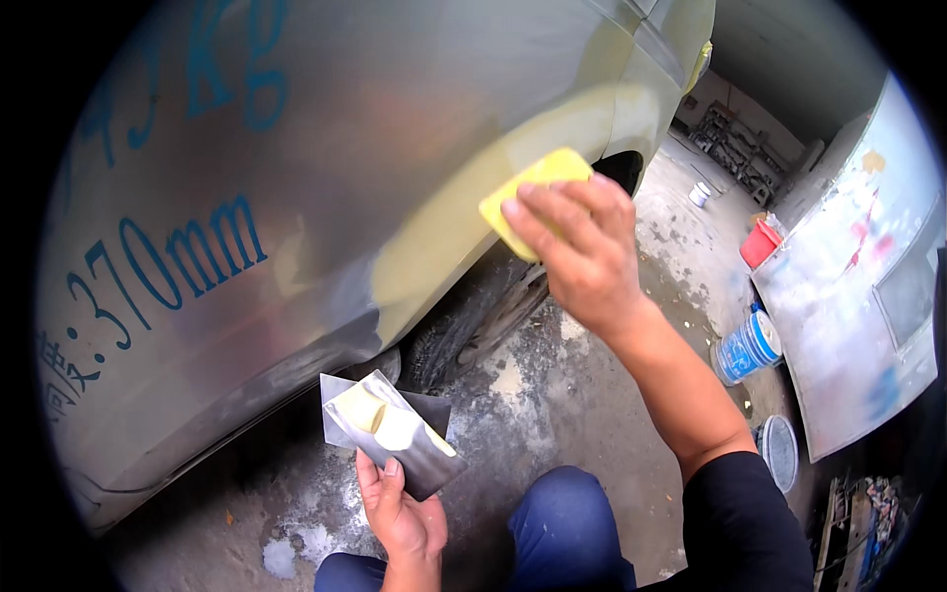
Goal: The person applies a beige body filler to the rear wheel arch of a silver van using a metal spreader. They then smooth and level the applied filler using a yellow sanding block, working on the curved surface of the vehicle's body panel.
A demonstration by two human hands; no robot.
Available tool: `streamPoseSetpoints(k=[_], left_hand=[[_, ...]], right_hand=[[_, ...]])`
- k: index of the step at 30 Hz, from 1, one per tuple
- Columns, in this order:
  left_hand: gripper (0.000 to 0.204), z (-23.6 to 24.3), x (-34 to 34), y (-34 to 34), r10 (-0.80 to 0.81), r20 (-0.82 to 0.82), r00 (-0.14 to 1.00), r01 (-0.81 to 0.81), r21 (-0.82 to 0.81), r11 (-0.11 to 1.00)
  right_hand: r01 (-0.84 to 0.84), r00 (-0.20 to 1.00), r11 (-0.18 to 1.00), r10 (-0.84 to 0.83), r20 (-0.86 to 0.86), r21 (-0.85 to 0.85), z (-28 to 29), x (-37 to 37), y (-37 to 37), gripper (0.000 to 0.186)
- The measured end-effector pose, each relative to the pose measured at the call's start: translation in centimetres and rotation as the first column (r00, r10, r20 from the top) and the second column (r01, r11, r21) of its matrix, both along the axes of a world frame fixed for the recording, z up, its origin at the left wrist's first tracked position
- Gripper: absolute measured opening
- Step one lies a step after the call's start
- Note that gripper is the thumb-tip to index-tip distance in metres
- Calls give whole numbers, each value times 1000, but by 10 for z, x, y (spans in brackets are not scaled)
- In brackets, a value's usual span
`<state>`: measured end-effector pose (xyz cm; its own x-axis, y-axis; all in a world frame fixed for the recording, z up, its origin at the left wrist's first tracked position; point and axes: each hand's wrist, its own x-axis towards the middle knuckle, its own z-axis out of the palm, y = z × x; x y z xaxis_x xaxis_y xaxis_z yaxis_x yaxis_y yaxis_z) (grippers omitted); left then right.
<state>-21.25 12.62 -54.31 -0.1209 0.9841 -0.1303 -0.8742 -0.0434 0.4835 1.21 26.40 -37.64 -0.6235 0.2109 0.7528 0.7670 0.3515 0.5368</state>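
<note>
Up near the wheel-arch edge of the grey body panel (326, 118), a flat yellow spreader (512, 203) sits beneath the right hand's (595, 247) fingertips, those fingers bent and slightly apart, gripping it; whether it touches the yellowish filler (424, 264) is unclear. Below the panel's lower edge, the left hand (406, 518) pinches stacked grey plates (426, 466), thumb in front, cream paste (357, 406) spread on top.

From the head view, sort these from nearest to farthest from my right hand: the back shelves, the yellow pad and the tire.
1. Yellow pad: in the right hand, in its grip.
2. Tire: below and left of that hand, under the wheel arch.
3. Back shelves: upper right, far off across the floor.
</note>
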Motion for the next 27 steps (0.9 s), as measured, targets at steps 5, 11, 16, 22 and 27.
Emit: streamPoseSetpoints(k=[5,11,16,22,27], left_hand=[[56,0,5,-2,-24,17,1000,23,23,999],[55,-3,5,0,-16,20,1000,15,33,999],[51,-1,6,2,5,26,1000,-6,17,1000],[51,3,9,-2,2,19,1000,-2,19,1000],[52,5,5,-2,0,2,1000,0,9,1000]], right_hand=[[-107,994,986,105,21,130,40,-8,36,33],[-17,998,998,20,54,-63,15,-10,25,29],[46,997,984,-36,63,-169,-6,-5,8,30],[53,998,982,-47,41,-182,-42,24,-5,36],[42,945,989,-85,-316,-140,-27,28,-10,36]])
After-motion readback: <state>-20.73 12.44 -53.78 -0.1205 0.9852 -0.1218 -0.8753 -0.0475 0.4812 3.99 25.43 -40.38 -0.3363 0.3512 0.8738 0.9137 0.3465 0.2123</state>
